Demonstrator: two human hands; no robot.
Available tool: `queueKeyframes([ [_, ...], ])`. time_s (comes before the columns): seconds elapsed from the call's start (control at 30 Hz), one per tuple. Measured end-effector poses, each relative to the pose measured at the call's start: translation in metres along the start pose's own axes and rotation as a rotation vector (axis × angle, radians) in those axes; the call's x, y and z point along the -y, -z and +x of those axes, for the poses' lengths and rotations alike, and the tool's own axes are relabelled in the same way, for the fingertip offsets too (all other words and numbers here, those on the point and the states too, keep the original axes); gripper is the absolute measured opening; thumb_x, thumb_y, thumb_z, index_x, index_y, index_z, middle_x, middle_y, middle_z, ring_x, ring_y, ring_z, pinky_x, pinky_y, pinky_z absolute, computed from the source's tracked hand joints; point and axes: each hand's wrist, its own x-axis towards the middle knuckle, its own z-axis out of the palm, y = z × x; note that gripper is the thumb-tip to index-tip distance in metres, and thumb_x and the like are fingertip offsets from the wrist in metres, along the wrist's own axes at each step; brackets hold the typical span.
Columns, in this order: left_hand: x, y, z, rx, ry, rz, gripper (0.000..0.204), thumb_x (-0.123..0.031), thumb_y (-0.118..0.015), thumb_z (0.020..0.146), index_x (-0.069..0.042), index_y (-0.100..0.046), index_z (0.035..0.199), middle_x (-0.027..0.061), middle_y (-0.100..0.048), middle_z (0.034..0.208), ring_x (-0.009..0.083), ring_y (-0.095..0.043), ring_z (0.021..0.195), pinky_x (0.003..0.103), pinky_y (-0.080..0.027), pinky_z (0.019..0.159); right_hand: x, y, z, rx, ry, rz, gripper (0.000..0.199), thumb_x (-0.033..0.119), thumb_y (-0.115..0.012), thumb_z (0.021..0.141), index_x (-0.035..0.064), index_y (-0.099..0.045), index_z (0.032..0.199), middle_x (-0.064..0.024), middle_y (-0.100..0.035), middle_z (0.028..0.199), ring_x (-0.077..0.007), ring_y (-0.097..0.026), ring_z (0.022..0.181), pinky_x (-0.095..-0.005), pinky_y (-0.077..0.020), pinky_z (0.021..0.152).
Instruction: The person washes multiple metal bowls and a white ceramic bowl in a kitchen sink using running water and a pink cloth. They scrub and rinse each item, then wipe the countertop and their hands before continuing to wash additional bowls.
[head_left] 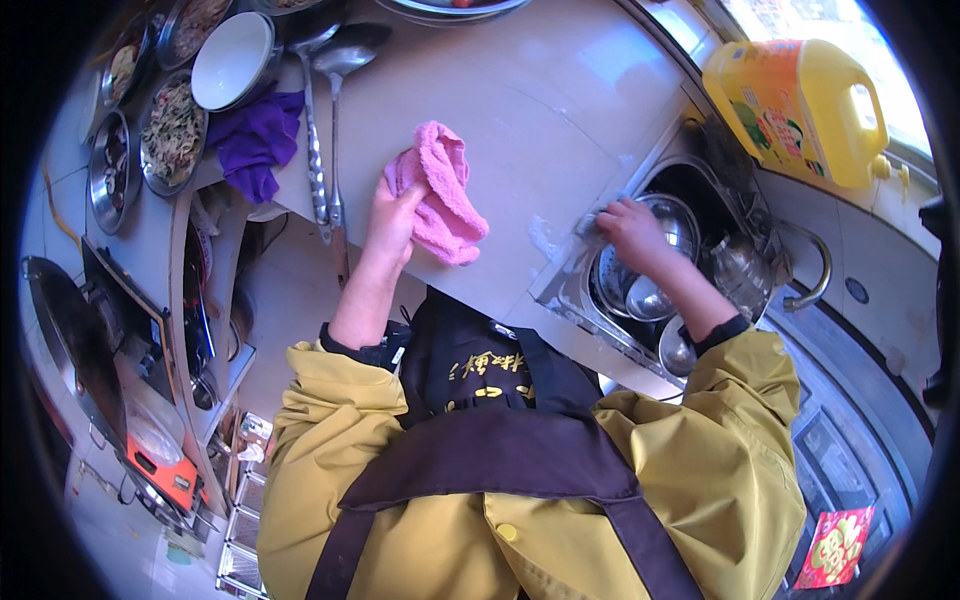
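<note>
Head view, looking straight down on my end: I see the left hand (392, 215) closed on a pink cloth (440, 195), which lies bunched on the pale bench (540, 90) just above centre of the frame. The fingers grip the cloth's left edge; most of the cloth spills out to the right of the hand and rests on the bench.

The right hand (628, 228) sits right of centre, at the near rim of the sink (560, 290), fingers curled down. It seems to press on something grey at the rim, but I cannot tell what it is, nor whether the hand truly grips it. Just beside and below that hand, inside the sink, lie several steel bowls (650, 290), stacked and tilted. The two hands are well apart, the cloth lying wholly on the left hand's side.

At upper right a yellow oil jug (800, 105) stands behind the sink. In the upper left, two long steel ladles (325, 120) lie on the bench beside a purple cloth (255, 140) and a white bowl (232, 60). Further left are metal dishes of food (172, 130).
</note>
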Motion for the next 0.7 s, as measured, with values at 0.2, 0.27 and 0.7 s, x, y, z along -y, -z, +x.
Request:
queueKeyframes([
  [0.2,-0.004,-0.013,0.001,0.016,-0.007,0.036,0.042,-0.006,-0.057,0.084,0.0,-0.041,0.122,0.0108,-0.053,0.113,0.0193,-0.054,0.103,0.032,-0.044,0.089,-0.019,0.049,0.058,-0.434,-0.077,0.06,0.011,0.006,-0.052,0.074,0.0069,-0.056,0.084,-0.0117,-0.053,0.088,-0.0325,-0.05,0.088,-0.0412,-0.043,0.075],
  [0.27,-0.005,-0.018,-0.001,0.025,-0.024,0.048,0.041,-0.007,-0.057,0.084,0.0,-0.041,0.121,0.0108,-0.053,0.113,0.0193,-0.054,0.103,0.032,-0.044,0.089,-0.017,0.047,0.108,-0.553,-0.056,0.054,0.014,0.006,-0.051,0.075,0.0089,-0.057,0.087,-0.011,-0.054,0.089,-0.0325,-0.05,0.089,-0.041,-0.043,0.077],
  [0.7,0.008,-0.026,-0.008,0.05,-0.012,0.08,0.04,-0.006,-0.057,0.084,0.0,-0.041,0.12,0.0105,-0.054,0.111,0.0195,-0.055,0.102,0.033,-0.044,0.089,-0.061,0.01,-0.016,-0.397,-0.304,0.189,0.02,-0.002,-0.052,0.068,0.0037,-0.056,0.087,-0.0162,-0.055,0.09,-0.0372,-0.05,0.091,-0.0429,-0.0424,0.08],
])
